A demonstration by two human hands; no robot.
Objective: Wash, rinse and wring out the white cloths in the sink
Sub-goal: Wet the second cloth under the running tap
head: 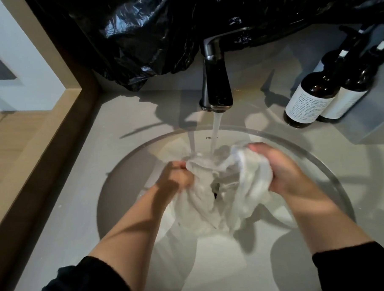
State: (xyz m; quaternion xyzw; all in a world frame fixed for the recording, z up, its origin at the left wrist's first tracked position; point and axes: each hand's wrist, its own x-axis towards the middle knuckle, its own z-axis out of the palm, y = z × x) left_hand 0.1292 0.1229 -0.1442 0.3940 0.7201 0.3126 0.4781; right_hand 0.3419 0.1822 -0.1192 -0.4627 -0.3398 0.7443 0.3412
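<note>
Both hands clutch a wet, bunched white cloth (228, 187) over the round white sink basin (130, 170): left hand (177, 179) fisted on its left edge, right hand (278, 170) curled around its right side, under water (217, 131) streaming from the dark metal tap (215, 82).

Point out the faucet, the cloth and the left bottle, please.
faucet (216, 87): head view, middle of the dark spout.
cloth (252, 180): head view, on its bunched white folds.
left bottle (306, 105): head view, on its white label.
</note>
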